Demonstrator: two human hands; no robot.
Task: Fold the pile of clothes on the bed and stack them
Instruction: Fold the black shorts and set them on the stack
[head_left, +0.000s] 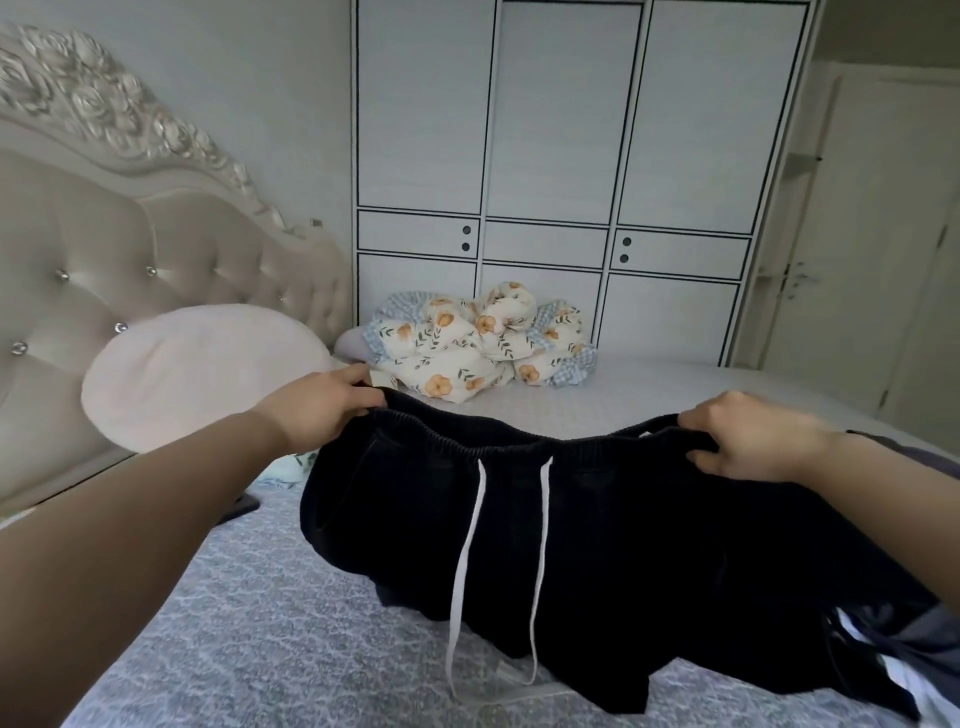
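- On the one bed (270, 639), one pair of black pants (597, 551) is hanging, its legs touching the cover.
- Two white strings (467, 561) are dangling down.
- The left hand (324, 402) and right hand (748, 436) are each gripping the waistband, arms reaching forward.

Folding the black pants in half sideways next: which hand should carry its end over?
Probably right: the right hand grips the waistband over piled clothes, while the left hand holds its end above bare bed.

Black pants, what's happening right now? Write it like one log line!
black pants lifted by waistband | left hand grips one end | right hand grips other | drawstring dangling | bed below
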